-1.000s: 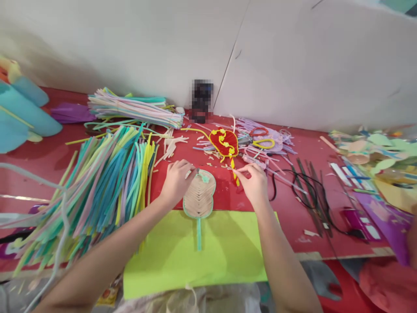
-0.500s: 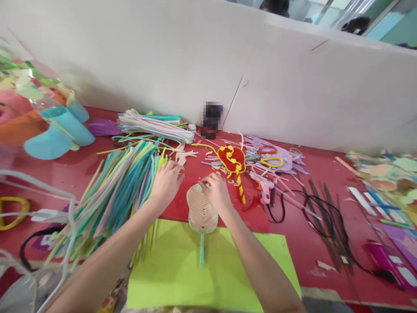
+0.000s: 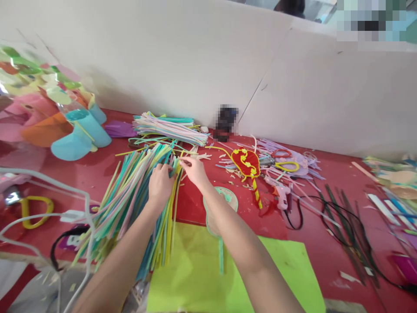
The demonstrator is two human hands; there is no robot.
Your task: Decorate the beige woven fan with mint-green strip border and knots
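Note:
My left hand (image 3: 162,184) rests on a large bundle of coloured pipe cleaners (image 3: 130,187), its fingers curled around strands at the right edge. Close beside it, my right hand (image 3: 195,171) has thumb and forefinger pinched at the tip of a pale yellow strand among the bundle's upper ends. Below my right forearm lies a fan-shaped piece (image 3: 213,217) with a beige face, a mint-green rim and a mint-green handle. The forearm hides much of its face. Its handle lies over a lime-green sheet (image 3: 182,269).
A red fan with yellow trim (image 3: 244,161), a pink glue gun (image 3: 278,193) and yellow-handled scissors (image 3: 286,166) lie to the right. More pipe cleaners (image 3: 169,129) lie by the wall. White cables (image 3: 86,217) cross the left side; blue cups (image 3: 81,139) stand behind.
My right hand has left the top of the beige fan and moved left to the pipe cleaners. My left hand has settled lower on the bundle. The view has shifted left.

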